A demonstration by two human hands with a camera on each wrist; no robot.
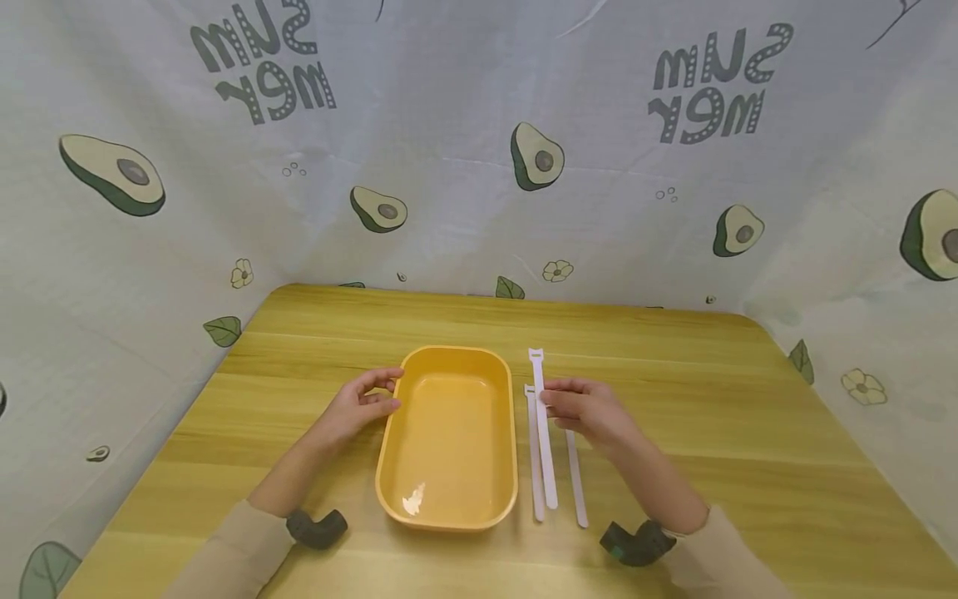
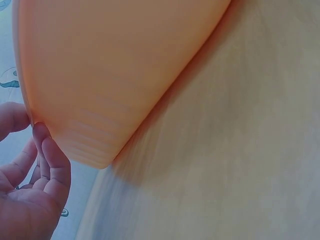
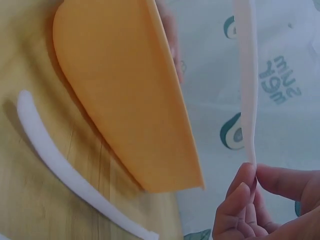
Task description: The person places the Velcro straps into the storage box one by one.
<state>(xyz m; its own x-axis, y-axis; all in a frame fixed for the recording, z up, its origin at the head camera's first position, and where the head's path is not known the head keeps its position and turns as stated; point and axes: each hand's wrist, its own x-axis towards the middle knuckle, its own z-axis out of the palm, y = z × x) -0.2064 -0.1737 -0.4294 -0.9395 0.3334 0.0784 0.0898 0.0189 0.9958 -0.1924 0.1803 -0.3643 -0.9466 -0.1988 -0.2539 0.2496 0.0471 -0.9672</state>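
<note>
A yellow plastic bin (image 1: 449, 441) with rounded corners stands on the wooden table, nothing inside it. My left hand (image 1: 352, 416) pinches its left rim between thumb and fingers; the left wrist view shows the bin's outer wall (image 2: 115, 75) beside that hand. Just right of the bin, my right hand (image 1: 591, 408) pinches a white hook-and-loop cable tie (image 1: 549, 474) by its upper part, slotted head pointing away. Another white cable tie (image 1: 534, 449) lies on the table, partly behind the held one. A third cable tie (image 1: 576, 482) lies farther right, its upper end hidden under my right hand.
The light wooden table (image 1: 696, 399) extends on both sides of the bin. A white curtain (image 1: 464, 225) printed with avocados hangs behind and around it. Dark wrist devices (image 1: 318, 530) sit at both sleeves, near the front.
</note>
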